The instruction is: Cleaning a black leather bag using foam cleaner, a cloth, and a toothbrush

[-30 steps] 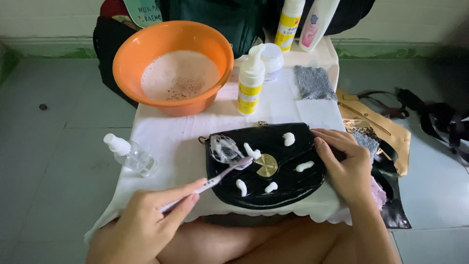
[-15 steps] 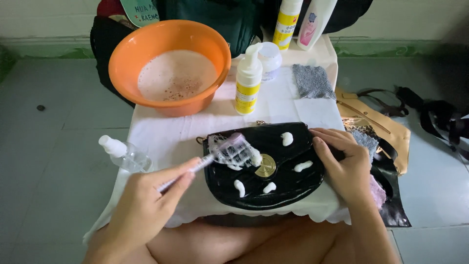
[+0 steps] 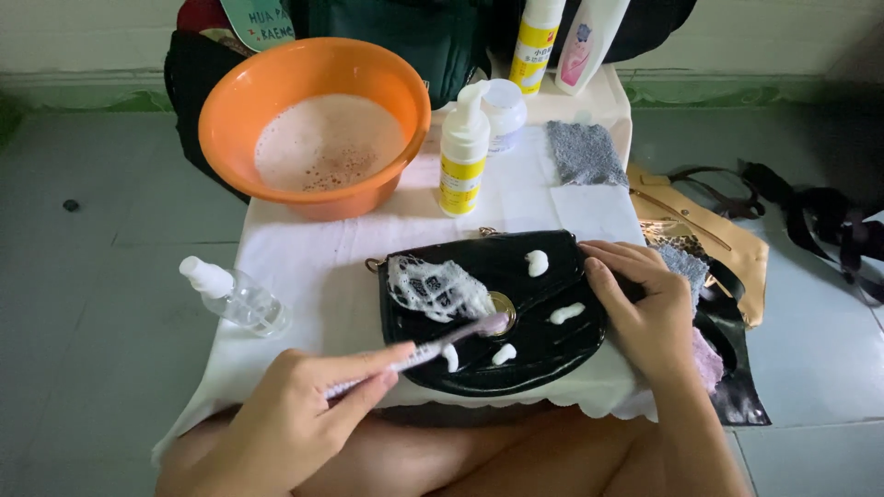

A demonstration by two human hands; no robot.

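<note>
While right hand [image 3: 645, 308] pins bag [image 3: 497, 313] near desk's front edge, left hand [image 3: 304, 419] grips toothbrush [image 3: 433, 348], now swept down to clasp [image 3: 502, 301]; foam [image 3: 437, 287] spread wider.

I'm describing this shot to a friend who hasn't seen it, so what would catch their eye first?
Probably the bright orange basin of frothy liquid at the back left of the white cloth. Next, the glossy black handbag in the middle, dotted with white foam. The left hand holds a toothbrush against it while the right hand rests on its right edge.
</note>
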